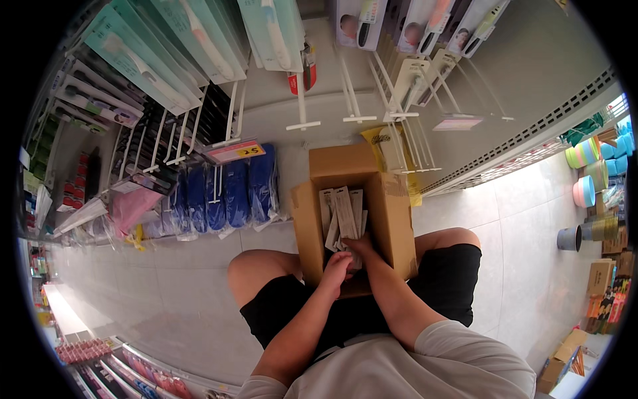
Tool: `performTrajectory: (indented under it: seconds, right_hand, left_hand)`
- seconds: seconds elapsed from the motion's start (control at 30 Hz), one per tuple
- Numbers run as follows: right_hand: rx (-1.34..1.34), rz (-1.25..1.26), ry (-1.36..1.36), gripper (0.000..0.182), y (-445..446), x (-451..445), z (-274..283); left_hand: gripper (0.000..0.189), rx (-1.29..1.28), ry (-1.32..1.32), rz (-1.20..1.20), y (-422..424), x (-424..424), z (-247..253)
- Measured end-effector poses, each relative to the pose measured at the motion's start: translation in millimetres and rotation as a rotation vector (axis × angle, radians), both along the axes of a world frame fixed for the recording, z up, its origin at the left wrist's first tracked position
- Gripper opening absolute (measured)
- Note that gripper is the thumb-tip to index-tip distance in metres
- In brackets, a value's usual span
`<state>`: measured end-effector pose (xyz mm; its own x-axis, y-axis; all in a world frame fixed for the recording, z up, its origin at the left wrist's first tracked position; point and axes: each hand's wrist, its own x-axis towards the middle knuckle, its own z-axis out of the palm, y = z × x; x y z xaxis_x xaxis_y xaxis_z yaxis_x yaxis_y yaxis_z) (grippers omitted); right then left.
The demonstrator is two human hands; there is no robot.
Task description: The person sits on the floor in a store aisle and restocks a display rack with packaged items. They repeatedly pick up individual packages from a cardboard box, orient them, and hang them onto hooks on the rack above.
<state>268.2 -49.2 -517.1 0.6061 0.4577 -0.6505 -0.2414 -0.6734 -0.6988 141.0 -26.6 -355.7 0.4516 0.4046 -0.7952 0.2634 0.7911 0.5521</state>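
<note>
An open cardboard box (344,162) stands between my bent knees, its flaps folded outward. Several narrow flat packs (344,207) with pale printed backs lie in it, loosely fanned and overlapping. My right hand (360,246) reaches into the box, its fingers against the near part of the packs. My left hand (339,268) is curled just nearer to me, beside the right wrist, at the near end of the packs. Both hands' fingertips are partly hidden, so a firm hold cannot be made out.
White display hooks (304,112) jut out above the box, some bearing carded toothbrush-like items (144,70). Blue items in clear plastic (237,194) stand at the shelf's foot. A yellow package (413,184) is behind the box. Stacked buckets (595,231) line the right side.
</note>
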Motion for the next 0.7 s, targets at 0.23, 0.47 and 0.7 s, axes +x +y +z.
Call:
performTrajectory:
  seconds: [0.23, 0.47, 0.7]
  right_hand:
    - [0.010, -0.068, 0.076, 0.075, -4, 1, 15]
    - [-0.008, -0.088, -0.087, 0.071, 0, 2, 8]
    - [0.109, -0.092, -0.014, 0.061, 0, 5, 33]
  left_hand:
    - [0.026, -0.032, -0.055, -0.106, -2, -1, -1]
    - [0.026, 0.004, -0.038, -0.174, -3, 2, -2]
    - [0.026, 0.024, -0.031, -0.160, 0, 2, -5]
